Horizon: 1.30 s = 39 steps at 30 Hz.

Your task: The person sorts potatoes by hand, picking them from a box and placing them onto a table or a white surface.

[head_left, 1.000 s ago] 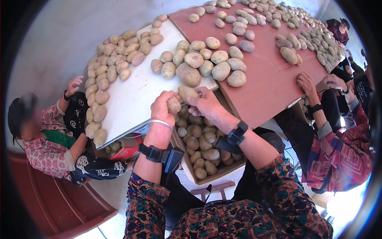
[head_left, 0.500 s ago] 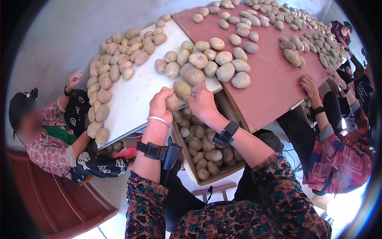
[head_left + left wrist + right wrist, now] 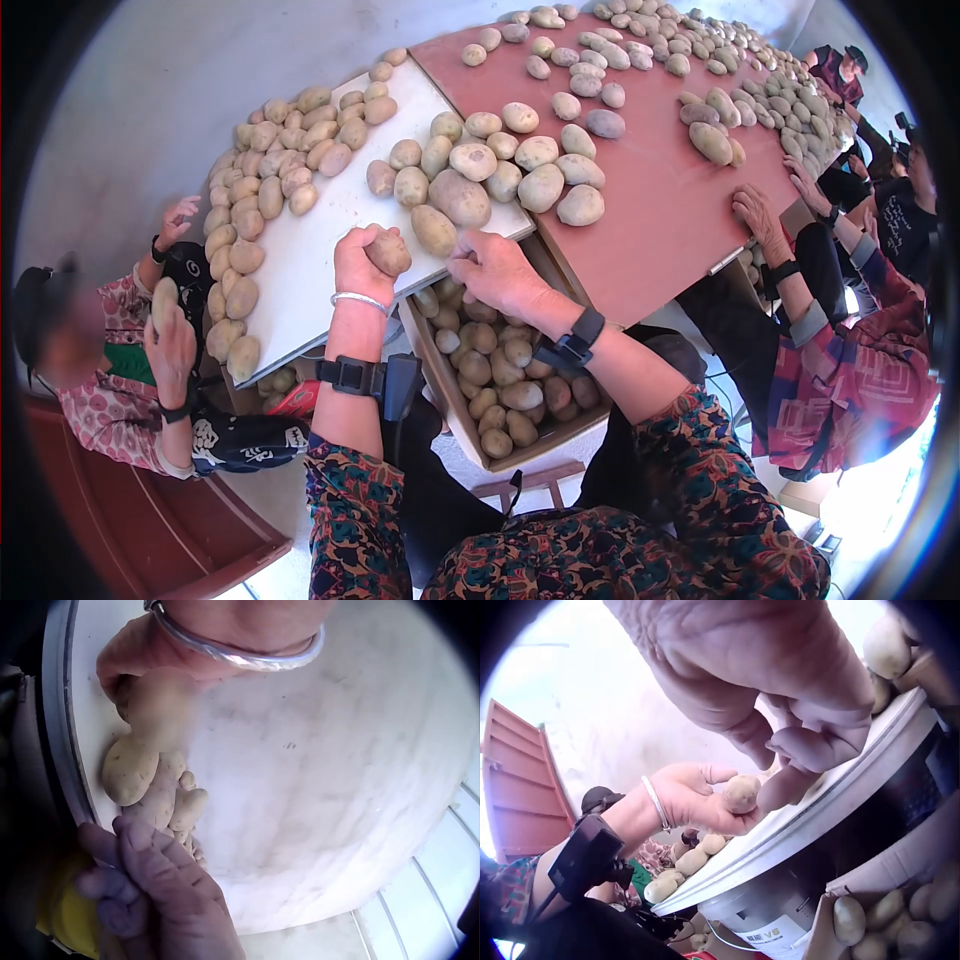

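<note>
My left hand [image 3: 358, 272] grips a small round potato [image 3: 388, 254] above the white board's front edge; in the right wrist view the potato [image 3: 741, 794] lies between thumb and fingers of that hand [image 3: 694, 799]. An oval potato [image 3: 434, 231] rests on the board, between my hands and in front of a larger potato [image 3: 460, 198]. My right hand [image 3: 503, 276] is just right of the oval potato, over the box's back edge. In the right wrist view this hand [image 3: 772, 682] has loosely bent fingers and holds nothing.
A cardboard box [image 3: 445, 393] of potatoes stands below the board [image 3: 330, 225]. More potatoes lie along the board's left side and over the red table [image 3: 660, 220]. A person at left raises a potato [image 3: 163, 304]; other people sit at right.
My right hand has let go of the oval potato, which now lies on the board. My left hand has moved left with its potato. The person at left has raised a potato.
</note>
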### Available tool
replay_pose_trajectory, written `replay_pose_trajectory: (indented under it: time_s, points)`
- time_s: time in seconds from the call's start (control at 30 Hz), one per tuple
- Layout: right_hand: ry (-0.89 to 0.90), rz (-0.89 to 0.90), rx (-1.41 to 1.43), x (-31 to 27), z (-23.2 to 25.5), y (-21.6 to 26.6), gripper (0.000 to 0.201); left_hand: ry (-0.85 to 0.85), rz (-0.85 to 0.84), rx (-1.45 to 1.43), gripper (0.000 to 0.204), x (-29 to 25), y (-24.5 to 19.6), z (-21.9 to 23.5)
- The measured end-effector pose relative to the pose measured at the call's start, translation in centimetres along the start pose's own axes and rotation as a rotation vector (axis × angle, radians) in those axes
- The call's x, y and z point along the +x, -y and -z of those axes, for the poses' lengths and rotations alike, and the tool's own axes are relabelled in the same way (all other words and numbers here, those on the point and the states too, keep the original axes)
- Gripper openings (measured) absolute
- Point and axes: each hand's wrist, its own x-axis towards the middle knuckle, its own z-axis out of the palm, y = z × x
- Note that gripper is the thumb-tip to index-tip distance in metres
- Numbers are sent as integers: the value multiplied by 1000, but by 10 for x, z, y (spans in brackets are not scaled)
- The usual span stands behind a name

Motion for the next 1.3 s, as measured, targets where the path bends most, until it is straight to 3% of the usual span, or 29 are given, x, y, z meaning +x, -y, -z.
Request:
replay_pose_trajectory:
  time_s: [0.1, 0.17, 0.2, 0.27, 0.4, 0.47, 0.63, 0.7, 0.83, 0.9, 0.93, 1.0, 1.03, 1.1, 1.13, 1.2, 1.27, 1.3]
  points:
    - [28, -28, -80, -14, 8, 3, 19, -24, -2, 115, 30, 2, 0, 1]
    - [9, -33, -70, -18, 10, 4, 18, 12, -169, 461, 46, 4, 4, 0]
    - [-7, -37, -62, -21, 12, 4, 18, 14, -168, 463, 46, 3, 3, -2]
    - [-42, 20, -136, -18, 13, -8, 19, -16, -399, 1032, 56, 1, 3, -5]
    - [-21, 86, -380, -25, 28, -9, 20, 43, -488, 1129, 56, 8, 1, 6]
    - [-11, 66, -414, -29, 32, -12, 20, 40, -339, 1094, 55, 2, -2, 3]
    - [-27, 37, -422, -41, 48, -13, 19, 40, -275, 1112, 50, -15, 4, -8]
    - [-90, 138, -443, -40, 53, -18, 20, 48, -256, 1120, 50, -14, 6, -5]
    - [-122, 135, -397, -38, 64, -29, 19, 42, -425, 1364, 59, 10, 4, 16]
    - [-146, 101, -337, -37, 74, -27, 19, -49, -649, 1495, 60, 0, -3, 9]
    - [-152, 74, -310, -38, 79, -24, 20, -22, -751, 1479, 49, -11, -5, 1]
    - [-173, 43, -298, -40, 87, -17, 21, 120, -711, 1176, 33, -39, -5, -17]
    - [-198, 33, -300, -41, 90, -15, 23, 125, -697, 1184, 33, -54, -4, -25]
    - [-229, 43, -295, -38, 92, -16, 23, 429, -404, 1175, 22, -78, 3, -36]
    - [-261, 65, -296, -37, 93, -17, 23, 433, -391, 1179, 22, -82, 14, -38]
    - [-266, 76, -285, -36, 93, -17, 24, 728, 0, 1419, 24, -90, 39, -39]
    - [-266, 105, -307, -35, 93, -15, 24, 1035, -193, 1809, 28, -79, 77, -20]
    - [-261, 92, -302, -35, 93, -14, 24, 1072, -171, 1892, 30, -78, 100, -8]
